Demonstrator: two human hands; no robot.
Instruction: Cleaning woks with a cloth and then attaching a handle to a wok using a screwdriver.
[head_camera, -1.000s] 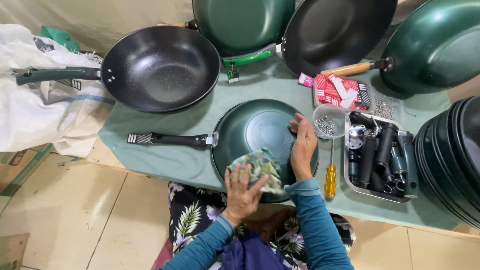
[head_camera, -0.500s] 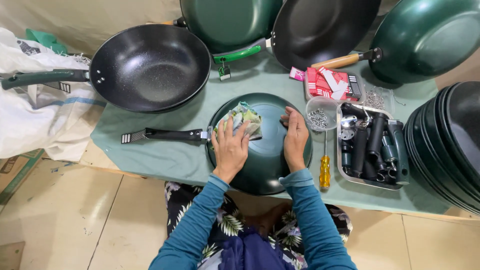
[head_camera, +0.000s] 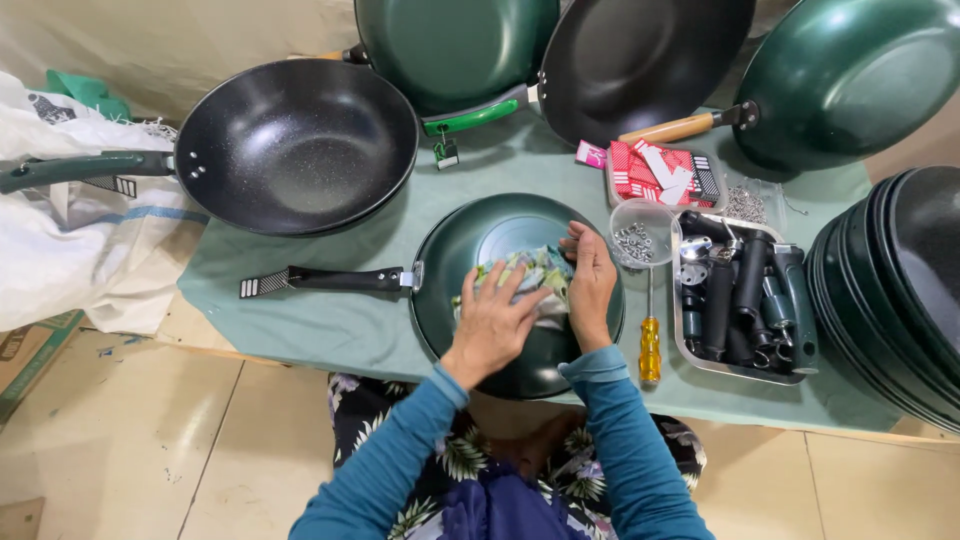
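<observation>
Item: green pan (head_camera: 520, 290), upside down at the near edge of the table (head_camera: 330, 325), black handle (head_camera: 330, 279) pointing toward the left edge.

Left hand (head_camera: 492, 325): fingers spread and pressing a patterned cloth (head_camera: 525, 270) flat against the pan's upturned base. Right hand (head_camera: 590, 280): lying on the pan just beside the cloth, fingertips touching the cloth's far edge; the grip is loose and is not pinching anything that can be seen.

Risks, judged from this view:
- The pan is lying on its rim and overhanging the near edge; hard pressing toward the person could be sliding it off the table.
- A small clear cup of screws (head_camera: 637, 238) is sitting just beside the right hand; a sideways sweep could be tipping it.
- A yellow-handled screwdriver (head_camera: 649, 340) is lying between the pan and the tray, where it could be rolling off the near edge.

Counts:
- Pans resting singly: 5, being the inverted one, 1 black wok (head_camera: 295, 145) toward the left edge, and 3 leaning along the far edge.
- Stack of dark pans (head_camera: 900, 300) at the right edge: number cannot be told.
- Metal tray of loose handles (head_camera: 740, 300): 1.
- Red packets in a clear box (head_camera: 655, 172): 1 box.
- White sack (head_camera: 70, 240) beyond the left edge: 1.
</observation>
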